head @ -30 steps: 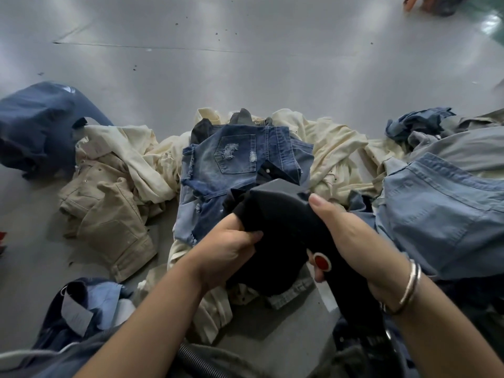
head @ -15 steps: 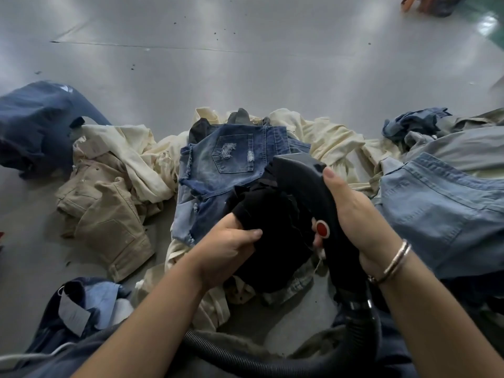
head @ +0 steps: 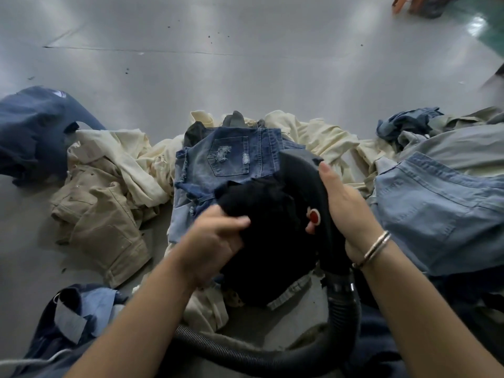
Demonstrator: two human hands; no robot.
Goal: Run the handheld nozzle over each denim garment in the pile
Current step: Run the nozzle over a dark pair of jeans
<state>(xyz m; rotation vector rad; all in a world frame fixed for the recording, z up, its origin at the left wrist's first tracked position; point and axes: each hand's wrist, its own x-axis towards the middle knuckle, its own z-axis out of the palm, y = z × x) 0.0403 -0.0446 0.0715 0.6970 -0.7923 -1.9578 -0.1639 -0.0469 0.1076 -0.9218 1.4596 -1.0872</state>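
Forward goes the nozzle [head: 305, 184], its head now farther up the black garment [head: 261, 227] than a second ago, and the hose [head: 272, 350] has swung into sight along the near edge.

I grip the nozzle's handle in my right hand [head: 351, 214], thumb by the red button [head: 314, 216], so I can steer it; my left hand [head: 215, 241] bunches the black cloth's left edge, as before, to keep it taut, I judge. Under it lies the distressed blue denim [head: 226, 165] in the middle of the pile, cream garments [head: 313, 135] behind, tan jacket [head: 103, 214] left, pale blue denim [head: 441, 208] right, all on the grey floor [head: 245, 64].
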